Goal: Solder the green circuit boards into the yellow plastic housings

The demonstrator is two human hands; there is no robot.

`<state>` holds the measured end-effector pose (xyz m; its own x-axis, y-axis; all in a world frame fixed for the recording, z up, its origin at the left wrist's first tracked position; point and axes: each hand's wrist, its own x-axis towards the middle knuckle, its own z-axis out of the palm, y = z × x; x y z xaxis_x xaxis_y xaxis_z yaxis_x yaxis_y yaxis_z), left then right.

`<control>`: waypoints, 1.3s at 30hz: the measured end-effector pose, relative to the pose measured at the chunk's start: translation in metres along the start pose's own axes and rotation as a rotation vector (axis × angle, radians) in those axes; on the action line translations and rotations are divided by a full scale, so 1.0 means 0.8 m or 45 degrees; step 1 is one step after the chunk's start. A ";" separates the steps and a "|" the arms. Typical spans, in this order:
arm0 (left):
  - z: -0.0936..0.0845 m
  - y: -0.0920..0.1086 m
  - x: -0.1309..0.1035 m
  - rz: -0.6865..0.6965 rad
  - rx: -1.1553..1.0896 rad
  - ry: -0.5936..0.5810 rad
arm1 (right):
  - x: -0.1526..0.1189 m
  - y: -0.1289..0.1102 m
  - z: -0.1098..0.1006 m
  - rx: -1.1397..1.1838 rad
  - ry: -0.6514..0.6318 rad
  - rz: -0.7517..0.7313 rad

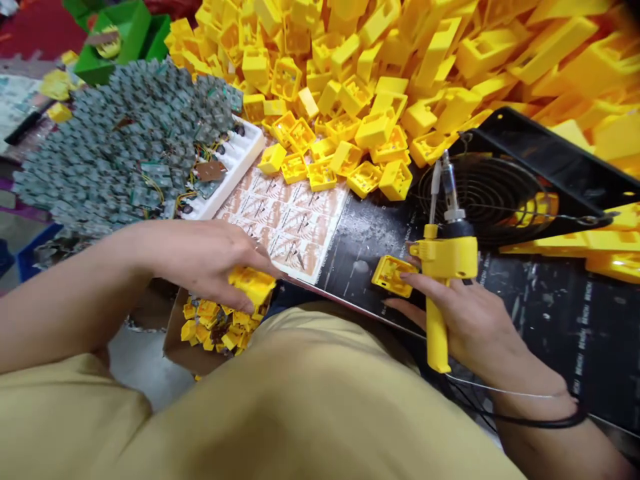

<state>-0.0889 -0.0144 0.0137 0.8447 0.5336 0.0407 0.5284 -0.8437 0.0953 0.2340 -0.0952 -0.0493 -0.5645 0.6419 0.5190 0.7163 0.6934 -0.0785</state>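
Note:
Below the bench edge, my left hand (pixel 213 257) is closed around a yellow plastic housing (pixel 257 285), above a cardboard box (pixel 183 350) of small yellow parts. My right hand (pixel 467 313) carries a yellow soldering gun (pixel 453 259), its metal tip pointing away from me and its handle hanging toward me. The fingers of that same hand touch another yellow housing (pixel 390 275), which lies open side up near the front edge of the black bench mat (pixel 357 247). Part of the right hand's grip is hidden behind the gun.
Yellow housings (pixel 345 100) are heaped across the back. A black fan (pixel 480 187) stands at the right. Left of centre, many grey-green circuit boards (pixel 110 140) pile against a white foam tray (pixel 245 157). Green bins (pixel 117 40) stand behind, and a cable (pixel 530 421) loops by my right wrist.

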 end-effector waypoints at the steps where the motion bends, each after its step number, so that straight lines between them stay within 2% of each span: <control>1: 0.001 -0.009 0.009 -0.025 0.017 0.017 | 0.000 -0.001 0.002 -0.001 0.003 -0.003; 4: 0.020 -0.044 0.055 -0.113 0.061 0.071 | 0.006 -0.005 0.007 -0.002 0.032 0.008; 7: 0.046 -0.066 0.095 -0.304 0.131 0.091 | 0.012 -0.010 0.014 0.002 0.052 0.045; 9: 0.055 -0.060 0.102 -0.435 0.213 0.060 | 0.013 -0.011 0.018 0.008 0.054 0.085; 11: 0.055 -0.036 0.096 -0.464 0.328 0.014 | 0.012 -0.011 0.020 0.023 0.048 0.117; 14: 0.041 0.010 0.075 -0.344 0.423 -0.107 | 0.009 -0.009 0.019 0.042 0.054 0.133; 16: 0.029 0.028 0.064 -0.290 0.313 -0.183 | 0.008 -0.008 0.018 0.052 0.062 0.136; 19: 0.013 0.024 0.056 -0.186 -0.010 -0.159 | 0.008 -0.005 0.018 0.073 0.057 0.151; 21: 0.007 0.010 0.057 0.042 -0.166 -0.172 | 0.008 -0.004 0.019 0.090 0.062 0.160; 23: 0.009 0.000 0.061 0.295 -0.238 -0.269 | 0.006 -0.002 0.019 0.107 0.073 0.157; 25: 0.017 -0.001 0.067 0.372 -0.229 -0.336 | 0.002 0.000 0.019 0.134 0.074 0.156; 29: 0.037 0.015 0.076 0.184 -0.052 -0.223 | -0.010 0.004 0.019 0.201 0.056 0.168; 32: 0.042 0.021 0.077 0.125 -0.030 -0.149 | -0.013 0.005 0.021 0.236 0.022 0.183; 34: 0.040 0.008 0.075 0.000 0.004 -0.082 | -0.010 0.004 0.021 0.255 0.007 0.205; 36: 0.036 -0.018 0.074 -0.241 0.121 -0.016 | -0.003 0.002 0.021 0.257 0.031 0.211; 37: 0.035 -0.032 0.073 -0.372 0.186 -0.015 | 0.003 0.000 0.021 0.256 0.039 0.203; 39: 0.034 -0.056 0.074 -0.559 0.288 -0.106 | 0.017 -0.004 0.025 0.250 0.047 0.154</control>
<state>-0.0605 0.0535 -0.0149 0.5375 0.8425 -0.0351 0.8330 -0.5370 -0.1332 0.2160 -0.0819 -0.0587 -0.4612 0.7144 0.5262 0.6823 0.6647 -0.3043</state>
